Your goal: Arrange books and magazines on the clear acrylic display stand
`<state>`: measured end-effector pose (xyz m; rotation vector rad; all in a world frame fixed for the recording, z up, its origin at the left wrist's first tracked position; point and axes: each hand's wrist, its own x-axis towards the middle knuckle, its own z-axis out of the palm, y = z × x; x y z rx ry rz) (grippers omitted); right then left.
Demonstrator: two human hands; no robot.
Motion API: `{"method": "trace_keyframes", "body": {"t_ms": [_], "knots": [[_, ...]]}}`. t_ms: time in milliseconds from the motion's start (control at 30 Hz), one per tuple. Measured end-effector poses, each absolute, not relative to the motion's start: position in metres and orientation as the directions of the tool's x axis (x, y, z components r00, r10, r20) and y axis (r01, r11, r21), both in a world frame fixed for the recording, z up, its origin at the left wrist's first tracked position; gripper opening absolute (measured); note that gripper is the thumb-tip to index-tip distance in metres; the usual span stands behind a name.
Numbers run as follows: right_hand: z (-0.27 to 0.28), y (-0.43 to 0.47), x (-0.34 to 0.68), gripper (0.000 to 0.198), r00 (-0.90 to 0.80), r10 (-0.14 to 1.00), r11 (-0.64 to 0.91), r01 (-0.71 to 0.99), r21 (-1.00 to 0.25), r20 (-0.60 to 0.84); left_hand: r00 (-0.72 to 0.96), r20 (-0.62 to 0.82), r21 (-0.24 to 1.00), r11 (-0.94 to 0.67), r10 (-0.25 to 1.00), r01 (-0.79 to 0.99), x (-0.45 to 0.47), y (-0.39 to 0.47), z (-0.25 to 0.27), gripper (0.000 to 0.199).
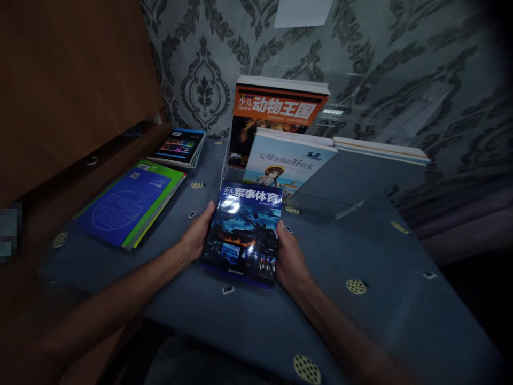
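Note:
Between my two hands is a dark blue book (244, 235) with a tank on its cover, tilted up toward me above the table. My left hand (199, 231) grips its left edge, thumb at the side and the other fingers hidden behind. On the right edge, my right hand (291, 254) is closed the same way. Just beyond stand a light blue book (286, 160) with a girl in a yellow hat and, behind it, a taller orange and black book (280, 107). Both lean back in a clear holder (349, 209).
To the left lie a stack of books with a blue and green top (124, 206) and a smaller dark stack (178, 145). Further books (380, 149) stand at the holder's right. A wooden cabinet (76, 80) borders the patterned table cover (340, 321); a papered wall (204, 80) rises behind.

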<state>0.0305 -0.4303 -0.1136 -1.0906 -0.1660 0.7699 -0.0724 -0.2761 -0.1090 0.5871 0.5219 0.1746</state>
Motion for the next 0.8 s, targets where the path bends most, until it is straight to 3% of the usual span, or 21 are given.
{"method": "trace_keyframes", "body": {"t_ms": [367, 533, 800], "knots": [[-0.1139, -0.4308, 0.031, 0.042, 0.718, 0.645, 0.219, -0.502, -0.837, -0.261, 0.752, -0.438, 0.698, 0.713, 0.493, -0.061, -0.0718, -0.2806, -0.1155, 0.046], [-0.1134, -0.4307, 0.0315, 0.04, 0.721, 0.644, 0.219, -0.494, -0.841, -0.256, 0.738, -0.431, 0.741, 0.67, 0.52, -0.04, -0.0727, -0.2815, -0.1167, 0.048], [-0.1144, -0.4312, 0.031, 0.044, 0.689, 0.668, 0.192, -0.523, -0.831, -0.28, 0.663, -0.361, 0.885, 0.466, 0.656, 0.021, -0.076, -0.2804, -0.1122, 0.048]]}}
